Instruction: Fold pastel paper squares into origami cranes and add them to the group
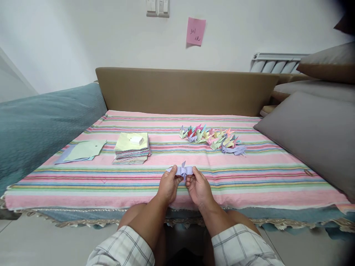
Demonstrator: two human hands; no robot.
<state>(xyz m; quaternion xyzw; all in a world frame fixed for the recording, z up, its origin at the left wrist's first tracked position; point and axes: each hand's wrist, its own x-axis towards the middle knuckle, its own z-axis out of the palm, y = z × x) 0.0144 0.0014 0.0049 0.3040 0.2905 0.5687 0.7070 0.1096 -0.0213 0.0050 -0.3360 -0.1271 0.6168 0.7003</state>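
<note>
A light purple origami crane (183, 171) is stretched between my two hands, its wings spread out flat and its pointed ends sticking up and down in the middle. My left hand (168, 184) pinches the left wing between thumb and fingers. On the other side, my right hand (200, 185) grips the right wing tip the same way. Beyond my hands, to the right, lies a cluster of folded paper cranes (213, 138) in many colours. A purple crane (234, 149) with spread wings sits at its near right end.
A stack of square paper (131, 153) with a small white block (137, 140) on top stands left of centre. Loose green and purple sheets (84, 150) lie farther left. Grey cushions (310, 133) border the striped cloth (105, 188) on the right, a blue-covered armrest (50, 125) on the left.
</note>
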